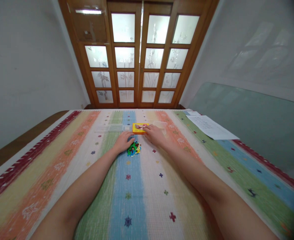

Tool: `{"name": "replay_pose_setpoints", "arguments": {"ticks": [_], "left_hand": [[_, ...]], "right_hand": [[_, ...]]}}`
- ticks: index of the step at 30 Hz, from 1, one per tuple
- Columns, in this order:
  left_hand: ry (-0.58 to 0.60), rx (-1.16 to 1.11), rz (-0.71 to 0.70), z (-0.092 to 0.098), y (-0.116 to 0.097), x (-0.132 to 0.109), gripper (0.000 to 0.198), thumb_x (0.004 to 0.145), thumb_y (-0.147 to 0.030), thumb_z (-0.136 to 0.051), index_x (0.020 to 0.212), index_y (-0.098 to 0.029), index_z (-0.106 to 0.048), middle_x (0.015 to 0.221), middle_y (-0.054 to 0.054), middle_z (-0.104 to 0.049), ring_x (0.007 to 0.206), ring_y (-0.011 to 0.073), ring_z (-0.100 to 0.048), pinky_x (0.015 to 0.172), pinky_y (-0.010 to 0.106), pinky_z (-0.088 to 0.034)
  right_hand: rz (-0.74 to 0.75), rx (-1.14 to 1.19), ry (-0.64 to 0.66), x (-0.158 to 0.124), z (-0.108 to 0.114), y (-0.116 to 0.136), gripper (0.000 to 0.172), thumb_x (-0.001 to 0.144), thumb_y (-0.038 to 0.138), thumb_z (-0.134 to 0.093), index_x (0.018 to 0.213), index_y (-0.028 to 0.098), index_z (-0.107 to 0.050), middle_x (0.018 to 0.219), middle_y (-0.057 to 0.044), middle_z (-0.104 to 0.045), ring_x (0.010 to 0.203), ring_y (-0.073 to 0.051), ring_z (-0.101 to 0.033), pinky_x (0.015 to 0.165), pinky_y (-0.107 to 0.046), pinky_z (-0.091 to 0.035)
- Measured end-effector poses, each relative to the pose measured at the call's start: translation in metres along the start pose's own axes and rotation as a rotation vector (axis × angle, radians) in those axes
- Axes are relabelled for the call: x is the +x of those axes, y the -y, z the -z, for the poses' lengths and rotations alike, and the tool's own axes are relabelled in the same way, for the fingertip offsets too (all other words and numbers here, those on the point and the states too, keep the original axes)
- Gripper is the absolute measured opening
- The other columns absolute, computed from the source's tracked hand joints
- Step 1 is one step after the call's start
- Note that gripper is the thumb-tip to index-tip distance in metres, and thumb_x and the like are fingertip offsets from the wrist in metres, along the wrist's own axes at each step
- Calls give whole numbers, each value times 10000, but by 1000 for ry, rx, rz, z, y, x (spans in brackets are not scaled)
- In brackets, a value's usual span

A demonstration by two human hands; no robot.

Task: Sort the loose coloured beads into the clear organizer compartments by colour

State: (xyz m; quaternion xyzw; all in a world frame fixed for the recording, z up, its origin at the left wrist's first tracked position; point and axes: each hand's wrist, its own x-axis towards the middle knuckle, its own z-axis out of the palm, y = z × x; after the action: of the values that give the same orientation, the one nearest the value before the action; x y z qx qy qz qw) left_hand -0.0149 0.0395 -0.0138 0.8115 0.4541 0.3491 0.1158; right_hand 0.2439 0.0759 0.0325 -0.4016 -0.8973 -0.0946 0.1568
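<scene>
Okay, head view: yellow box [138, 128] near frame centre; right hand [153, 132] lays bent fingers over its right end, likely steadying it, can't tell if gripping. Left hand [123, 141] half open, seemingly empty, beside small bricks [134, 149] just below, probably bunched for easy reach.

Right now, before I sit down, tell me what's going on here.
A person's right hand is at the right end of a yellow box, fingers over its edge. The left hand is beside a small pile of colorful pieces, fingertips near the box; whether they touch it is unclear. Paper lies off to the right.
</scene>
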Motion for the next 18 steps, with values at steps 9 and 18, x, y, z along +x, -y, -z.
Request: {"name": "replay_pose_setpoints", "arguments": {"ticks": [9, 18], "left_hand": [[9, -55, 3, -4, 3, -2, 400, 997, -428, -536, 1318, -238, -680, 1407, 87, -658, 1373, 274, -529, 1248, 532, -303], [2, -28, 12, -8, 6, -2, 434, 1009, -463, -514, 1339, -224, -663, 1386, 108, -658, 1332, 283, -547, 1214, 519, -350]], "right_hand": [[35, -109, 224, 39, -11, -4, 505, 1041, 351, -514, 1526, 211, -507, 1311, -165, -697, 1203, -287, -657, 1033, -385, -439], [75, -105, 256, 54, 12, -13, 314, 1006, 308, -572, 1261, 175, -696, 1124, -176, -764, 1025, -282, -715, 934, -367, -444]]}}
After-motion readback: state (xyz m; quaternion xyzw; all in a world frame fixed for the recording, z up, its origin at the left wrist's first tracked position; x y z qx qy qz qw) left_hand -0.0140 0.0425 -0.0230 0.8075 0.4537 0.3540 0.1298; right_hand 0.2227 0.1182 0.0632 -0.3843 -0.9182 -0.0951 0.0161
